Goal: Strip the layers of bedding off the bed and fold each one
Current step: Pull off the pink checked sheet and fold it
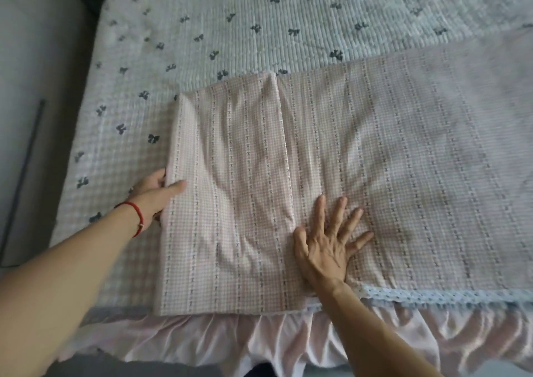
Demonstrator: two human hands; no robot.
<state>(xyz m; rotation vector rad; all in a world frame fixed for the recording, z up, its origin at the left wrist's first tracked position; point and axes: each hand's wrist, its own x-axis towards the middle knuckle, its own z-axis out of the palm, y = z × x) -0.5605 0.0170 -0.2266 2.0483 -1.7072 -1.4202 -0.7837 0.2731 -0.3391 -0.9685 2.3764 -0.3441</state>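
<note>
A pink checked sheet (375,151) with thin embroidered stripes lies flat across the bed, its left part folded over into a narrower panel (227,192). My left hand (157,194) grips the folded left edge, thumb on top and fingers tucked under the cloth. My right hand (328,241) presses flat on the sheet with spread fingers, just right of the fold's inner edge. A pale blue lace trim (432,294) runs along the sheet's near edge at the right.
Under the sheet lies a white quilted cover (245,24) printed with dark bows. A pink ruffled bed skirt (259,339) hangs over the near side. The grey floor (31,88) lies left of the bed.
</note>
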